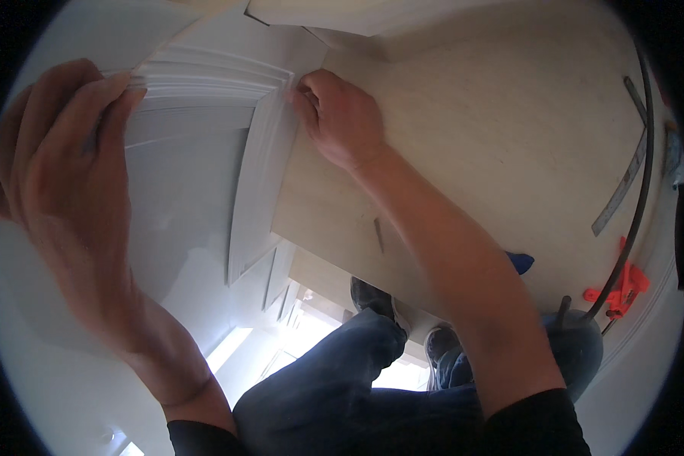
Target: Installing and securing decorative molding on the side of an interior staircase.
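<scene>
A white ribbed moulding strip (pixel 205 76) runs across the upper left, between my two hands. My left hand (pixel 76 144) pinches it at its left end, thumb and fingertips nearly together. At the other end, where it meets a second white moulding piece (pixel 257 167) in a corner, my right hand (pixel 340 118) is closed, its fingertips against the trim. What lies inside the right fingers is hidden. Both mouldings lie along a smooth white panel (pixel 182 182).
A pale wooden board (pixel 471 121) spreads under my right arm. Toward the right lie a metal strip (pixel 622 182), a black cable (pixel 643 144), an orange-red plastic tool (pixel 625 289) and a blue object (pixel 520 263). My jeans-clad legs (pixel 327 365) are below.
</scene>
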The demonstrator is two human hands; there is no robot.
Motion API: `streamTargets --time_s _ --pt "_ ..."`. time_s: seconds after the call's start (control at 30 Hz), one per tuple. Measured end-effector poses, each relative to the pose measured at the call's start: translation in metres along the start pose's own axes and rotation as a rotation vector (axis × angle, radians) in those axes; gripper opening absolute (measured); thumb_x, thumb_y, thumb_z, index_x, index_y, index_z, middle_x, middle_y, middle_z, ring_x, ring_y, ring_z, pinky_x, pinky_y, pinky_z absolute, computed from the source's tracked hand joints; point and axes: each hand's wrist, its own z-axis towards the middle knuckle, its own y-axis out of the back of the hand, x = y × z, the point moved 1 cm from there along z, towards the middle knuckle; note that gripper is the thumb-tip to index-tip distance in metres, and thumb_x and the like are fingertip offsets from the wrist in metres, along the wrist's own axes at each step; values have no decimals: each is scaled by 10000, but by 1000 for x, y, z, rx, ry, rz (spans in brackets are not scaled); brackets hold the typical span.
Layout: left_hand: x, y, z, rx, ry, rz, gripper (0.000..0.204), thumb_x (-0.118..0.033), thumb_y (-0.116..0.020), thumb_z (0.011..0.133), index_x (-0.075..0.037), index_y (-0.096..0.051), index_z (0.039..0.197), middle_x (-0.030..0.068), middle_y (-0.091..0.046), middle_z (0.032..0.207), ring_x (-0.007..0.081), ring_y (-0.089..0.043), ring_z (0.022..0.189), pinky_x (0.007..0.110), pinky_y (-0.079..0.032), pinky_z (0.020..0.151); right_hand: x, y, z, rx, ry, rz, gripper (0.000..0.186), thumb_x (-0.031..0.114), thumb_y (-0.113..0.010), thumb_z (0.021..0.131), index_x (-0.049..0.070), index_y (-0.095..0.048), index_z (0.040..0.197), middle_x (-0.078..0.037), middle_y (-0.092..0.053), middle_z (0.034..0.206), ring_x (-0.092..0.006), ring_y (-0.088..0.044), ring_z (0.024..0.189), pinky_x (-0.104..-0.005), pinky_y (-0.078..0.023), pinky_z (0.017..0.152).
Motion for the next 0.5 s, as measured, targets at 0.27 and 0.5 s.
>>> streamTargets --time_s 0.27,0.5 --pt "1 -7 -8 -2 -35 79 147 -237 -772 913 -135 -803 1015 4 -759 1116 202 -693 1100 374 -555 991 27 3 5 56 336 -255 278 325 -694 978 121 -642 797 -57 -688 685 -301 -673 598 -434 -535 516" --pt "-7 -1 -1 -34 5 120 138 -256 -792 887 -169 -802 993 -22 -755 1086 188 -695 1074 360 -561 964 33 -1 11 114 356 -340 258 314 -692 965 128 -632 797 -42 -676 658 -288 -669 578 -437 -534 502"
